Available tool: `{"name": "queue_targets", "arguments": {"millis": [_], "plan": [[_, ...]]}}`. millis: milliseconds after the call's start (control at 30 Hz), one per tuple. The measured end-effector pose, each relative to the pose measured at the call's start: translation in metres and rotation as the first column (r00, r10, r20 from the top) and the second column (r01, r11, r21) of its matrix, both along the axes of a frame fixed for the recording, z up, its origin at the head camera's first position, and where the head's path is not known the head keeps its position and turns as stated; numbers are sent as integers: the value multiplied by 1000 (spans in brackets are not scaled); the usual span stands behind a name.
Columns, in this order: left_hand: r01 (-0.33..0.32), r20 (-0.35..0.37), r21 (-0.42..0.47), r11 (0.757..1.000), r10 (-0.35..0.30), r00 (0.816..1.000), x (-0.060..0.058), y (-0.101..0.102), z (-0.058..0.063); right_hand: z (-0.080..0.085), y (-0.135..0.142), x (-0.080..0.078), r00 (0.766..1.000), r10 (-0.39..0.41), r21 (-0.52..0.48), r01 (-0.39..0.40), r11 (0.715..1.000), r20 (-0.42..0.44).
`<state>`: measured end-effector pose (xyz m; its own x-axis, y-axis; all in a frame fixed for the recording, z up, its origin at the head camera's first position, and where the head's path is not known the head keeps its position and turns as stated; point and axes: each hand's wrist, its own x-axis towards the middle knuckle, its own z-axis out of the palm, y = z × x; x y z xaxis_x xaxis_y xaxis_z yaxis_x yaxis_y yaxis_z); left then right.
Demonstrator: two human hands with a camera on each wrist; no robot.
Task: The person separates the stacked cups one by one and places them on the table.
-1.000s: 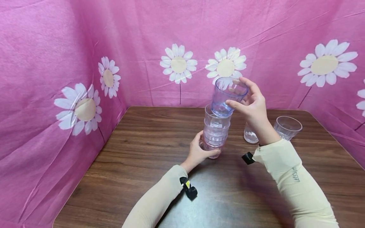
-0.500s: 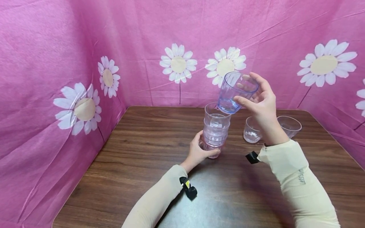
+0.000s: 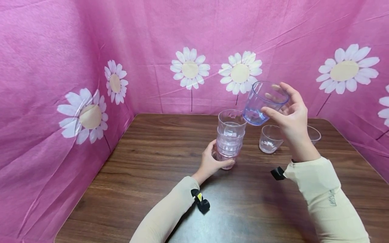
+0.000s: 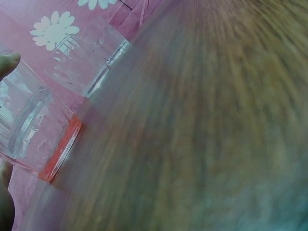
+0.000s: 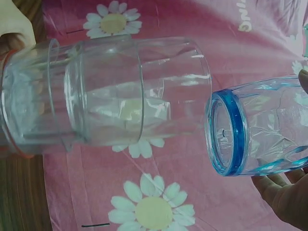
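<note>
A stack of clear plastic tumblers point(image 3: 231, 135) stands upright on the wooden table, several nested together. My left hand point(image 3: 211, 160) grips the lowest one, its thumb in front. That bottom tumbler point(image 4: 60, 142) shows a red base in the left wrist view. My right hand point(image 3: 291, 118) holds a blue-tinted tumbler point(image 3: 256, 113) by its side, between thumb and fingers. It is tilted, mouth up, just right of the stack's top rim. In the right wrist view its blue base point(image 5: 231, 132) faces the stack's open mouth, near the rim; whether they touch I cannot tell.
On the table point(image 3: 146, 162), right of the stack, stands a clear tumbler point(image 3: 269, 141). Another clear tumbler point(image 3: 314, 133) is mostly hidden behind my right hand. A pink cloth point(image 3: 146, 67) with white daisies hangs behind the table and along its sides.
My right hand has carried the blue tumbler up out of the stack's top, then to the right and slightly down. My left hand and the stack have stayed put.
</note>
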<state>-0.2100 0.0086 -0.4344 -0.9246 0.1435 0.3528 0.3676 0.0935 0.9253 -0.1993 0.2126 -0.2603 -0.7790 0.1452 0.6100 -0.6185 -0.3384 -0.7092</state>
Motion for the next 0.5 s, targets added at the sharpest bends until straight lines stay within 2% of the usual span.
{"name": "queue_targets", "arguments": {"millis": [133, 300, 500], "plan": [[11, -12, 8, 1000, -11, 1000, 12, -4, 17, -4, 6, 4, 1000, 3, -16, -3, 1000, 4], [26, -22, 19, 999, -26, 999, 13, -4, 21, -8, 12, 7, 1000, 7, -49, -7, 999, -2], [21, -7, 12, 1000, -21, 1000, 14, -5, 20, -13, 21, 15, 999, 20, -63, -17, 998, 45]]}}
